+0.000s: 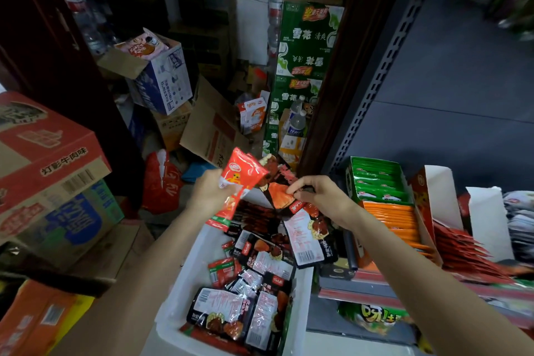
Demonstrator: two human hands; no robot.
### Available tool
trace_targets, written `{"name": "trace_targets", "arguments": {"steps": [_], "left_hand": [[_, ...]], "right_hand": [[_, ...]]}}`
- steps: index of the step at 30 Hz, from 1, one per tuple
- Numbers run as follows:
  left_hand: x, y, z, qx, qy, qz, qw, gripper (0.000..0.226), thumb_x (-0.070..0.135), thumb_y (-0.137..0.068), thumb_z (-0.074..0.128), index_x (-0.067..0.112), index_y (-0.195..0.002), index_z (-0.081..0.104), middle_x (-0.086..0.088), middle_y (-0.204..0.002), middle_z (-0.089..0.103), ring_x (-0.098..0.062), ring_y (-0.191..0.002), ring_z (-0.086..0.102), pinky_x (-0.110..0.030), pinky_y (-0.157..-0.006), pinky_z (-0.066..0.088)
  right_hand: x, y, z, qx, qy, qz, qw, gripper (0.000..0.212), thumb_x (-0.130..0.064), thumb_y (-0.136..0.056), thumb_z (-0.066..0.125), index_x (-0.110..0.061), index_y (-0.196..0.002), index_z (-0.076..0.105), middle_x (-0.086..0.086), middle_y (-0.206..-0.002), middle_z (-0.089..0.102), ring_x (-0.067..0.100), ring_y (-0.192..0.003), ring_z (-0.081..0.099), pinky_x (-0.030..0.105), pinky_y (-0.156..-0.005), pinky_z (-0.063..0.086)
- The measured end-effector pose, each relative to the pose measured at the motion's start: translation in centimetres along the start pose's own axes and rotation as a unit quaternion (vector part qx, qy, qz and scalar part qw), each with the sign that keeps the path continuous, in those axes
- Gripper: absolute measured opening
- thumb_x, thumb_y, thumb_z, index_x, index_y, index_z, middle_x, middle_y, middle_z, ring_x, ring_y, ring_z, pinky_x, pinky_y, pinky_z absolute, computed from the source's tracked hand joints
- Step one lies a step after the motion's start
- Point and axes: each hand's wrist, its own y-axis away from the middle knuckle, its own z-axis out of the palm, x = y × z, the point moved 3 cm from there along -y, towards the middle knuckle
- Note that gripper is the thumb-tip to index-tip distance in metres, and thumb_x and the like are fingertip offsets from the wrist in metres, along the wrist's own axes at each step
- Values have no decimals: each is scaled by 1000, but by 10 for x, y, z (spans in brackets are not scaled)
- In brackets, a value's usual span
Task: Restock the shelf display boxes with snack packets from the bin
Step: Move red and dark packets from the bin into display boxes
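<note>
Mid-restock: left hand (209,192) grips red snack packets (241,179) above white bin (185,283); right hand (315,193) pinches dark packet (278,195). Bin still heaped; green display box (378,179), orange display box (396,221) look nearly full.

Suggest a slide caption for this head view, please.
Left hand holds red packets while right hand pinches another above the white bin.

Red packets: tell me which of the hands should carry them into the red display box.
Right. The right hand is beside the shelf, nearer the red display box. The left hand holds the red packets over the white bin, farther away.
</note>
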Motion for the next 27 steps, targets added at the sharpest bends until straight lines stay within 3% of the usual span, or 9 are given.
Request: {"name": "trace_targets", "arguments": {"steps": [4, 8, 10, 12, 14, 16, 20, 23, 27], "left_hand": [[12, 8, 3, 40, -164, 119, 978, 30, 18, -86, 66, -1, -109, 61, -17, -106, 57, -32, -102, 53, -38, -86, 39], [27, 17, 3, 156, -271, 172, 934, 31, 5, -87, 58, 6, -117, 52, -12, -116, 59, -33, -111, 49, -42, -88, 37], [30, 17, 7, 126, -278, 216, 928, 28, 5, -86, 59, 7, -113, 52, -11, -104, 64, -32, -102, 56, -40, -86, 38], [31, 16, 11, 100, -286, 230, 925, 26, 15, -90, 57, 9, -114, 49, -8, -91, 67, -31, -90, 62, -38, -84, 39], [25, 11, 11, 96, -249, 178, 947, 36, 27, -93, 55, 7, -122, 46, -11, -92, 68, -33, -88, 63, -39, -82, 43], [18, 7, 10, 112, -132, 87, 981, 40, 30, -92, 57, 5, -122, 48, -15, -103, 66, -34, -96, 62, -39, -82, 47], [3, 1, 6, 167, 27, -79, 982, 30, 22, -92, 58, 4, -115, 52, -18, -115, 61, -37, -108, 57, -39, -87, 43], [-10, -8, 4, 146, 63, -126, 979, 29, 23, -91, 59, 4, -113, 54, -17, -113, 61, -37, -107, 57, -41, -89, 44], [-9, -15, 1, 61, 143, -92, 984, 26, 23, -92, 59, 11, -114, 55, -10, -110, 64, -30, -102, 61, -42, -92, 47]], "right_hand": [[-12, -3, -5, 10, -21, -11, 1000, 18, 2, -94, 47, -7, -88, 61, -4, -84, 57, -4, -70, 52, 6, -64, 39], [-15, -7, -2, -16, -80, 17, 997, 18, 0, -94, 49, -11, -88, 61, 1, -83, 56, 13, -72, 50, 18, -62, 39], [-15, -6, 1, -46, -35, 26, 998, 17, -3, -93, 52, -12, -107, 55, -1, -91, 54, 10, -79, 50, 16, -65, 43], [-17, -5, 2, -72, 77, 30, 994, 44, -8, -93, 55, -16, -132, 37, 2, -100, 51, 11, -87, 52, 23, -71, 46], [-22, -7, 1, -60, 234, 28, 970, 57, -11, -93, 55, -13, -142, 24, 11, -114, 55, 22, -101, 56, 24, -77, 42], [-26, -7, 0, -29, 340, -1, 940, 44, -10, -93, 54, -4, -134, 37, 17, -118, 57, 32, -111, 54, 24, -76, 37], [-29, 1, -6, 77, 214, -46, 973, 11, -6, -93, 52, -10, -100, 59, 2, -83, 55, 21, -76, 52, 26, -68, 32], [-28, 6, -6, 71, 99, -22, 992, 26, -6, -93, 54, -4, -119, 58, -5, -106, 53, 8, -100, 47, 21, -87, 33], [-26, 2, -7, -9, 311, -18, 950, 40, -7, -92, 53, -12, -131, 54, 3, -135, 55, 20, -125, 49, 24, -100, 36]]}}
